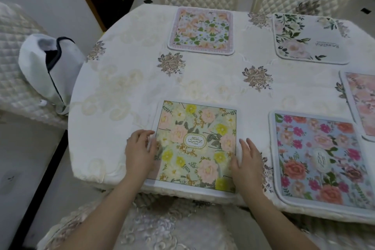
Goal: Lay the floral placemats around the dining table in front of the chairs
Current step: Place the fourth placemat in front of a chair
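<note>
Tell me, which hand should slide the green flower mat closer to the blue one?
Probably the left hand: it rests on the green mat's outer edge and could push it toward the blue mat. The right hand lies between them.

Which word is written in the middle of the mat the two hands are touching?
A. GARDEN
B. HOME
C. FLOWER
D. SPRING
A. The white oval at the centre of the green and yellow placemat reads GARDEN, and the left hand and right hand rest on its two sides.
</note>
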A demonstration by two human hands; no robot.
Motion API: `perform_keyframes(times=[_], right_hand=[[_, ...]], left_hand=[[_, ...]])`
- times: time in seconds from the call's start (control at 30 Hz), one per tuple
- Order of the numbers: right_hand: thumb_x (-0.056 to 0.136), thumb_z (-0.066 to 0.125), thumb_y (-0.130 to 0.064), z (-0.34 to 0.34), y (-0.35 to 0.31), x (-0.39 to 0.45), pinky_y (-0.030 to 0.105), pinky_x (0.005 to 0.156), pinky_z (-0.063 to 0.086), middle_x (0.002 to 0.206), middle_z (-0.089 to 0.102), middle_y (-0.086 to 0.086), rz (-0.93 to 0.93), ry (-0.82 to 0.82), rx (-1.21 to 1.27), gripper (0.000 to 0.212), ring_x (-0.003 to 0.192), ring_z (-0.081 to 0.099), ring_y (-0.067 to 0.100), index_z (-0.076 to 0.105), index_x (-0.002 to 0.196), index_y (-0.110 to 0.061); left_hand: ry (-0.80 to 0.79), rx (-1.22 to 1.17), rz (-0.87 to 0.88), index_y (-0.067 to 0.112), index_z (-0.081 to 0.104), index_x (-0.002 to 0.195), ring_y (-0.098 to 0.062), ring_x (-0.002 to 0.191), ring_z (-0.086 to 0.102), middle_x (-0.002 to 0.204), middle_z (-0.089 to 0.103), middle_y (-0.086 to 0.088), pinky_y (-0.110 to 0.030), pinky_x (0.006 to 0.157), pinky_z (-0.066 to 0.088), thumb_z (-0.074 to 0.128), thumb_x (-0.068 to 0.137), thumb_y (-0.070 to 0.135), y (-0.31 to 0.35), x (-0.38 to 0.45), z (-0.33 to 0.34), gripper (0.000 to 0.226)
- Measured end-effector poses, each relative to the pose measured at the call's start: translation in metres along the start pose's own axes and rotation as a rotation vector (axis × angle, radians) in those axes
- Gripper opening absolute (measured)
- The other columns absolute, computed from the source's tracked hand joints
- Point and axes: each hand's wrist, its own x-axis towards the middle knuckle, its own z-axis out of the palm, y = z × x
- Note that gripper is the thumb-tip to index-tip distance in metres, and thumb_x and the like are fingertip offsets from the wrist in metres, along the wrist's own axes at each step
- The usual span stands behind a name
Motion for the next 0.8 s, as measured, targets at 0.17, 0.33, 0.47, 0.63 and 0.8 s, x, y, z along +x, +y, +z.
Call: perform_keyframes(times=[0.17,0.33,0.47,0.63,0.8], right_hand=[[0.101,0.045,-0.022,0.014,-0.032,0.025,0.04,0.122,0.016,0.16,0.027,0.001,-0.172,-0.037,0.006,0.051,0.148,0.019,0.02,0.034,0.151,-0.015],[0.102,0.036,-0.023,0.047,-0.068,0.062,0.039,0.123,0.011,0.164,0.019,0.0,-0.326,-0.095,-0.087,0.053,0.152,0.01,0.018,0.027,0.154,-0.016],[0.102,0.032,-0.021,0.071,-0.073,0.081,0.038,0.124,0.005,0.165,0.014,0.004,-0.402,-0.147,-0.195,0.055,0.153,0.007,0.019,0.022,0.155,-0.013],[0.102,0.017,-0.036,0.075,-0.061,0.092,0.034,0.123,-0.002,0.164,0.02,0.001,-0.41,-0.078,-0.349,0.058,0.152,0.012,0.015,0.024,0.156,-0.016],[0.103,0.025,-0.036,0.055,-0.032,0.106,0.033,0.122,-0.002,0.165,0.015,0.003,-0.306,-0.045,-0.361,0.059,0.152,0.009,0.016,0.018,0.157,-0.014]], left_hand=[[-0.087,0.11,0.229,0.019,0.058,0.13,-0.019,0.131,0.044,0.139,0.053,0.0,-0.041,0.109,0.033,0.049,0.1,0.032,0.029,0.018,0.023,0.035],[-0.231,0.231,0.432,0.013,0.047,0.144,-0.022,0.147,0.028,0.153,0.043,-0.006,-0.039,0.12,0.016,0.032,0.102,0.027,0.059,0.058,0.056,0.047],[-0.327,0.362,0.478,0.015,0.031,0.153,-0.017,0.151,0.016,0.161,0.027,-0.002,-0.035,0.122,0.006,0.01,0.1,0.037,0.062,0.08,0.075,0.061],[-0.362,0.446,0.44,0.023,0.018,0.157,-0.011,0.152,0.007,0.165,0.012,0.005,-0.038,0.123,0.004,0.011,0.102,0.043,0.038,0.083,0.09,0.059],[-0.346,0.438,0.381,0.028,0.006,0.157,-0.009,0.151,-0.001,0.164,0.001,0.008,-0.036,0.123,0.001,0.01,0.102,0.05,0.027,0.087,0.084,0.06]])
